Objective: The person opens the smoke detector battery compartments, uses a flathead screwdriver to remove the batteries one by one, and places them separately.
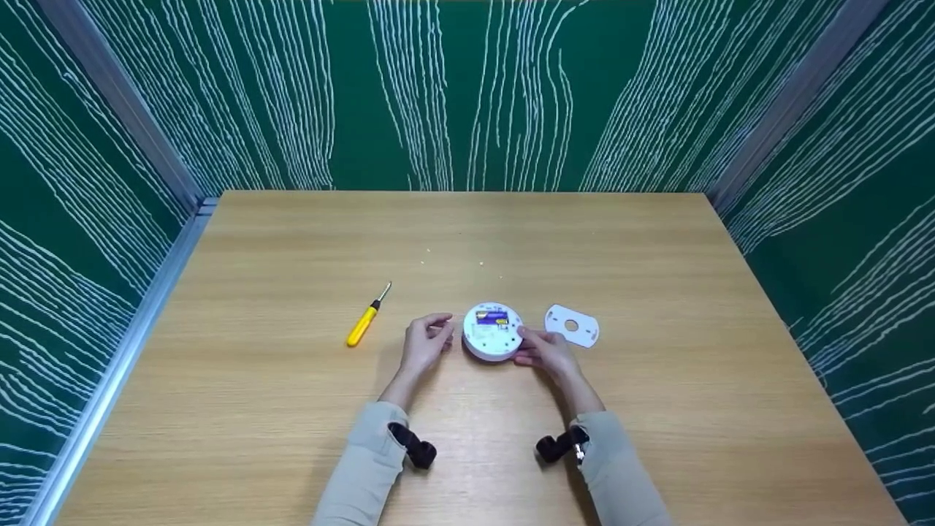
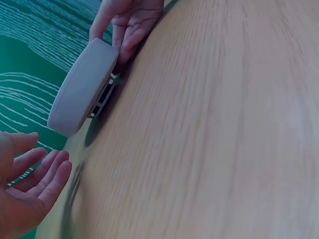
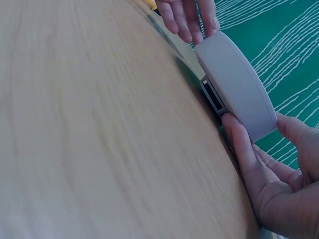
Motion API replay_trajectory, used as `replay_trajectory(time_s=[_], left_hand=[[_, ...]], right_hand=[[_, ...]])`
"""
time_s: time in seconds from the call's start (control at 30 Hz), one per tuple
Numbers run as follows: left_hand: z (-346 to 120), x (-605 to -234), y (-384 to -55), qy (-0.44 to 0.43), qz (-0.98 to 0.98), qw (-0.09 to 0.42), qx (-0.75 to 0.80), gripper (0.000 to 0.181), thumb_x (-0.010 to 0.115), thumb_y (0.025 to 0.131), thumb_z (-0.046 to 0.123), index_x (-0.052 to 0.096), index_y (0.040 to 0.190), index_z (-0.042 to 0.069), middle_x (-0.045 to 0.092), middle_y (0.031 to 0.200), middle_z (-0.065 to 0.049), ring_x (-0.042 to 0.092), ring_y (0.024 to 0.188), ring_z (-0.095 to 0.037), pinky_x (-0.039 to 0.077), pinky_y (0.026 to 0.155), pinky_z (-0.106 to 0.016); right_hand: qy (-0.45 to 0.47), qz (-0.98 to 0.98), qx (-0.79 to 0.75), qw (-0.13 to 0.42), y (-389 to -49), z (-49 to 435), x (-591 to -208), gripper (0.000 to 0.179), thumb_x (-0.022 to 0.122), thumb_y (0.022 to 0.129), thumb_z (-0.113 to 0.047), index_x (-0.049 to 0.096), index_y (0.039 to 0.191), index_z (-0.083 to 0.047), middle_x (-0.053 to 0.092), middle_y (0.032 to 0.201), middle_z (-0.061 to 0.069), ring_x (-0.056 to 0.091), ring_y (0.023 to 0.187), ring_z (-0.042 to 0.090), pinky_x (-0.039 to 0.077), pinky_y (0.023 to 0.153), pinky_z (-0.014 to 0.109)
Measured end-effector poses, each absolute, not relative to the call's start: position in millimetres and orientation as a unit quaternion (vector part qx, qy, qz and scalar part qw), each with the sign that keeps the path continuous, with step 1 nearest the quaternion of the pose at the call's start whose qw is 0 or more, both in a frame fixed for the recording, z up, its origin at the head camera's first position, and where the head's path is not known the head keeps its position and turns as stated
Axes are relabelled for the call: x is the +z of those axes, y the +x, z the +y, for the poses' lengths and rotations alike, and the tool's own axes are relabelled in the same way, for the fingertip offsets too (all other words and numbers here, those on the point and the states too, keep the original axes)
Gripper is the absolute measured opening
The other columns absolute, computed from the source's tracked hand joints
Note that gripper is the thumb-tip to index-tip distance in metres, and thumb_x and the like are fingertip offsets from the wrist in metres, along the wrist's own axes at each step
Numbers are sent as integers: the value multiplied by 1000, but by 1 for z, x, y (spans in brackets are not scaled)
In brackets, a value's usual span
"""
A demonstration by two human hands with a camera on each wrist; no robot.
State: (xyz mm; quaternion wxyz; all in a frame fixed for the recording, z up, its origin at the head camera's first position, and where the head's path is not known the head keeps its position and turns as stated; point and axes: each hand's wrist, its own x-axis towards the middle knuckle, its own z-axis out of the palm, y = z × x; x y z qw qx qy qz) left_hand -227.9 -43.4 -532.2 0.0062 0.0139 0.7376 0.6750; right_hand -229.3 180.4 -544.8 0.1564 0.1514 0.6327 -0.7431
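Observation:
A round white device, which looks like a smoke detector [image 1: 492,345], has its back facing up, with a purple and yellow battery [image 1: 491,318] showing in it. My right hand [image 1: 548,353] pinches its right edge, thumb on the upper face and fingers below. The right wrist view shows the detector [image 3: 238,84] raised a little off the table, with a dark slotted part underneath. My left hand [image 1: 426,342] is just left of the detector, fingers loosely bent and holding nothing; in the left wrist view a gap separates this hand [image 2: 31,186] from the detector [image 2: 83,85].
A white mounting plate [image 1: 584,332] with a central hole lies right of the detector, beyond the right hand. To the left lies a yellow-handled screwdriver [image 1: 363,325], tip pointing away. Several tiny pale specks dot the wooden table [image 1: 292,241]. Green white-streaked walls [image 1: 467,95] surround it.

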Motion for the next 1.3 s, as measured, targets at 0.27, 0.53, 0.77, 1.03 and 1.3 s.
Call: replay_trajectory(time_s=[0.27,0.53,0.77,1.03,1.3], left_hand=[[-59,-532,-225,14,788,-48,614,24,62,81,6,61,99,-10,63,83,-14,60,68,-21,52,60,-27],[-78,-526,-221,5,812,-72,579,21,65,79,6,63,95,-8,63,80,-12,58,67,-18,49,60,-23],[-96,-525,-221,-4,831,-84,550,19,64,79,4,63,94,-8,62,79,-12,57,67,-20,50,64,-27],[-118,-524,-218,-15,856,-114,504,17,64,76,0,63,92,-9,62,75,-12,58,65,-20,50,63,-29],[-138,-529,-219,-36,865,-164,472,18,66,73,-3,63,90,-9,59,73,-11,54,64,-19,48,58,-25]], right_hand=[[138,636,-743,156,-227,180,-545,40,56,87,-15,47,110,17,63,72,11,62,59,17,53,62,28],[145,631,-747,152,-226,180,-544,41,58,86,-16,48,109,16,63,71,12,62,59,18,54,62,29],[148,629,-748,150,-226,181,-544,39,57,87,-14,48,109,16,63,72,12,62,60,18,53,62,29],[148,627,-750,151,-228,181,-545,40,58,86,-15,48,109,16,63,72,12,62,59,18,54,62,28],[148,622,-753,153,-229,181,-545,39,57,87,-13,47,109,17,63,71,11,63,61,19,53,62,28]])
